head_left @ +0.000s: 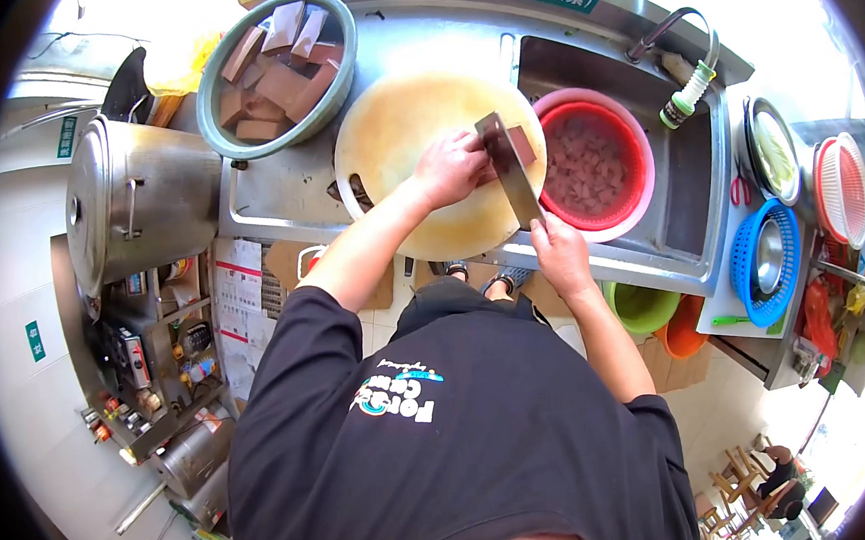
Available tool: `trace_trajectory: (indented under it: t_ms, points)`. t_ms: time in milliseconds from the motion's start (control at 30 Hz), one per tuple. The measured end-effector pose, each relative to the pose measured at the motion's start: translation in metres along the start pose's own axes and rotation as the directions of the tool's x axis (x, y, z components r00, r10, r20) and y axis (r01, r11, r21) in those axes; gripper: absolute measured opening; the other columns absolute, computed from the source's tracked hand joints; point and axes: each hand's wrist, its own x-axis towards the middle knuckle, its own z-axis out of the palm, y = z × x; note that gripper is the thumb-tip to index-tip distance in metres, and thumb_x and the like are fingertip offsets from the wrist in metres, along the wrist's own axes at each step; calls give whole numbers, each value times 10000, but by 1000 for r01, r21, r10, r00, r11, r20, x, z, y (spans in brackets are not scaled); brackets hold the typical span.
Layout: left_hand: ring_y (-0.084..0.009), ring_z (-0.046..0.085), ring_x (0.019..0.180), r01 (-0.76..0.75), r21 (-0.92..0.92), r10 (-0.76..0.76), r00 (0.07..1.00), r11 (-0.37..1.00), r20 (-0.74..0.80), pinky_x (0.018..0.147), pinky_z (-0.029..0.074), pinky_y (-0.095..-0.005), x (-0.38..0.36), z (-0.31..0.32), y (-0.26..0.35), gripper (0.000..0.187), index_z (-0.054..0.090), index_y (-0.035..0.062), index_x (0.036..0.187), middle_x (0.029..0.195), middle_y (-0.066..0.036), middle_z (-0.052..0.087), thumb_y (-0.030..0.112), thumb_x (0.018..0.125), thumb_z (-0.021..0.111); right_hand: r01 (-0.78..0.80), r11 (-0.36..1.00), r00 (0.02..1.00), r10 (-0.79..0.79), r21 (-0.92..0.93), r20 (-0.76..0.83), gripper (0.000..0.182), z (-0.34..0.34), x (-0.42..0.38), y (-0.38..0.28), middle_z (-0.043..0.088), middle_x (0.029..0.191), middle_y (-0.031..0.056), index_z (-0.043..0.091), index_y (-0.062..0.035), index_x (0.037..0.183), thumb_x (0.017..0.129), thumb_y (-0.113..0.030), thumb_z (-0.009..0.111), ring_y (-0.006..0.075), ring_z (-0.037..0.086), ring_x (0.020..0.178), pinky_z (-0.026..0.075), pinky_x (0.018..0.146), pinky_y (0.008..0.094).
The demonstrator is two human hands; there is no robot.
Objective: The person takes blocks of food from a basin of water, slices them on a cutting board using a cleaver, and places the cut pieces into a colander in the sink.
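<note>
My right hand (560, 251) is wrapped round the handle of a cleaver (511, 169), whose broad blade stands across the right part of a round cutting board (397, 122). My left hand (454, 168) has its fingers bent close against the blade, on a brown block that looks like blood curd; the blade and fingers hide much of it. Part of the brown curd (522, 145) shows right of the blade. Beside the board, a red basket (634, 145) inside a pink basin (649, 180) holds many small brown cubes in liquid.
A grey-green tub (209, 115) of larger brown blocks stands at the upper left. The sink (689, 202) with a faucet (680, 14) lies right. Farther right are a blue basket (743, 268) and red scissors (740, 188). A large steel pot (161, 189) is left. A person (783, 476) sits lower right.
</note>
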Motion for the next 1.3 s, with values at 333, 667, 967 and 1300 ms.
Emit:
trace_trajectory:
  t_ms: [333,667,967,1300]
  points:
    - [-305,620,950,-58,14,57,997,998,49,855,520,-415,-8,-7,-10,146,700,87,843,982,-74,646,105,698,700,1,999,998,1,-42,60,209,6,6,1,668,890,242,661,-44,1000,964,-230,573,442,639,869,497,739,508]
    - [-292,621,882,-17,32,16,999,999,33,771,524,-419,-15,-7,-10,120,690,108,818,943,-64,642,123,702,718,0,996,995,10,-94,98,202,12,6,-2,684,895,209,674,-61,1046,965,-217,573,420,650,860,506,735,495]
    - [-282,633,824,-22,12,23,996,1000,-84,721,530,-410,-18,-2,-13,81,678,114,785,897,-54,642,117,715,719,74,991,995,-66,-113,72,202,19,6,0,665,840,218,636,-18,927,968,-202,564,422,644,818,493,711,503]
    - [-284,635,833,23,-6,-24,991,1000,-129,710,534,-399,-24,1,-9,70,667,110,765,878,-57,641,112,723,722,51,994,995,-42,-100,94,202,14,1,-12,670,857,225,643,-14,947,965,-199,566,430,643,832,495,726,507]
